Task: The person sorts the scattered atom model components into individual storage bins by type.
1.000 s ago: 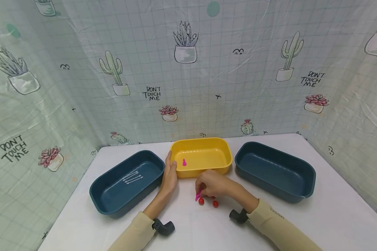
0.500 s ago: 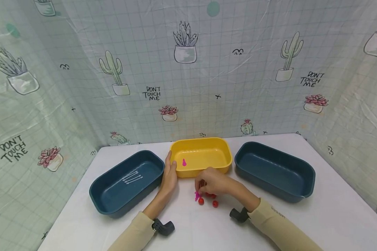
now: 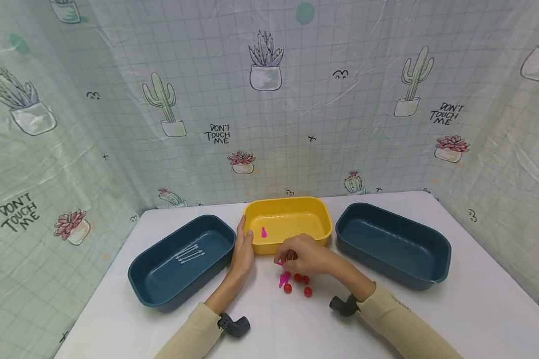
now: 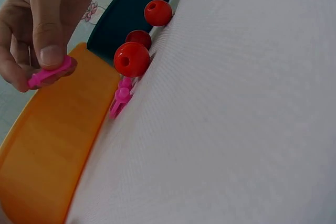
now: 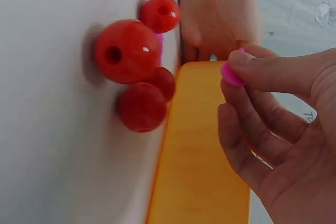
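Observation:
My right hand [image 3: 306, 254] pinches a small pink plastic piece [image 4: 52, 73] between thumb and index finger, just in front of the yellow bin [image 3: 269, 248] and above the table. My left hand [image 3: 243, 254] rests against that bin's left side, fingers extended along the outer wall and thumb by the near corner. Inside the bin lies one pink piece [image 3: 263, 233]. Below my right hand, more pink plastic [image 4: 123, 95] lies on the table; whether it is one piece or more I cannot tell. Several red beads [image 5: 128, 51] with holes lie close beside it.
To the left stands a dark blue bin [image 3: 154, 299] with several thin pale rods [image 3: 190, 254] in it. Another dark blue bin [image 3: 395, 244] stands to the right. A patterned curtain [image 3: 296, 124] hangs behind the white table [image 3: 292, 329].
My right hand has lifted off the table towards the yellow bin with a pink piece, uncovering the pink plastic and red beads below. My left hand has stayed in place.

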Action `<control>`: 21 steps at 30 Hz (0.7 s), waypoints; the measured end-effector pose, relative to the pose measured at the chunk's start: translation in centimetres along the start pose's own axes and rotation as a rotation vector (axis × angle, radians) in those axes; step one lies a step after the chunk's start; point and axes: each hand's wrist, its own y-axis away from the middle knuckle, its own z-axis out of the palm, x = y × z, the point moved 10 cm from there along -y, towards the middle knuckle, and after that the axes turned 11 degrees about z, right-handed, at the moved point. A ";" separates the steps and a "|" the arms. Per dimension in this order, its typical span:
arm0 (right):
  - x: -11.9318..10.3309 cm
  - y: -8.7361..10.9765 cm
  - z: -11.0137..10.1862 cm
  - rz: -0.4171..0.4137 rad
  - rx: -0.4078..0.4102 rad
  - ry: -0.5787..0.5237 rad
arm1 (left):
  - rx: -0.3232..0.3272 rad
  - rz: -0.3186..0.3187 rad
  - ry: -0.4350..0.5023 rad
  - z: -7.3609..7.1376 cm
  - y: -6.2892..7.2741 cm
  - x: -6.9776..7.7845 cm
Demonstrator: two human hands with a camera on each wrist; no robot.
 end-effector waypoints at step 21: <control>-1.2 -2.5 -6.1 -0.018 0.156 -0.227 | 0.000 -0.018 -0.019 0.0 -0.1 -0.4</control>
